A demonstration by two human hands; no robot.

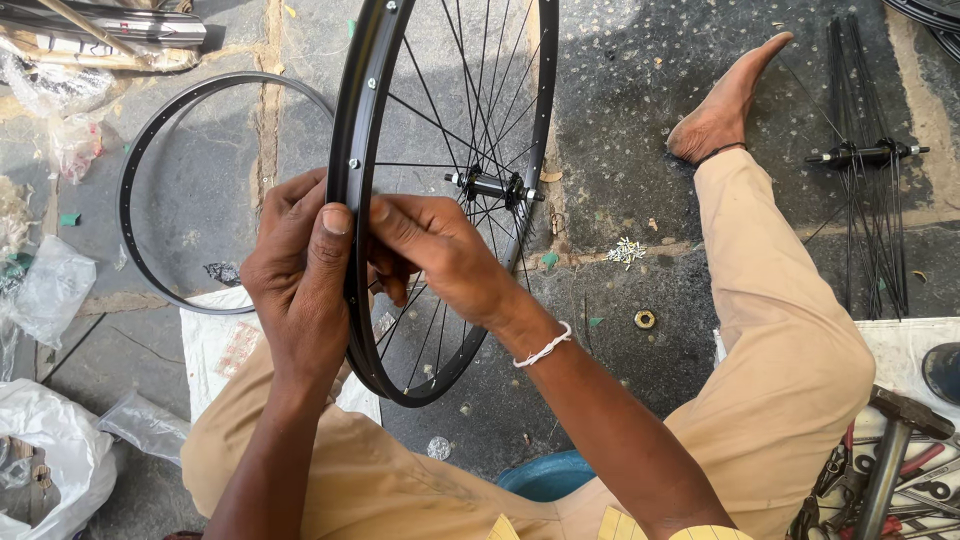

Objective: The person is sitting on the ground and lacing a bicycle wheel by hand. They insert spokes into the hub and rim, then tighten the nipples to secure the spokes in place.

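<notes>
Spoke lacing in hand: left hand [298, 270] closed on the black wheel rim [352, 150], held upright over the lap; right hand [435, 250] pinches at a spoke inside. Next calls for seating a nipple, likely from the pile [626, 251] on the floor

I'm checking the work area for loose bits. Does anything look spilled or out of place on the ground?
Yes: a small heap of pale metal pieces lies scattered on the stone floor right of the wheel, with a lone brass ring nearby.
</notes>
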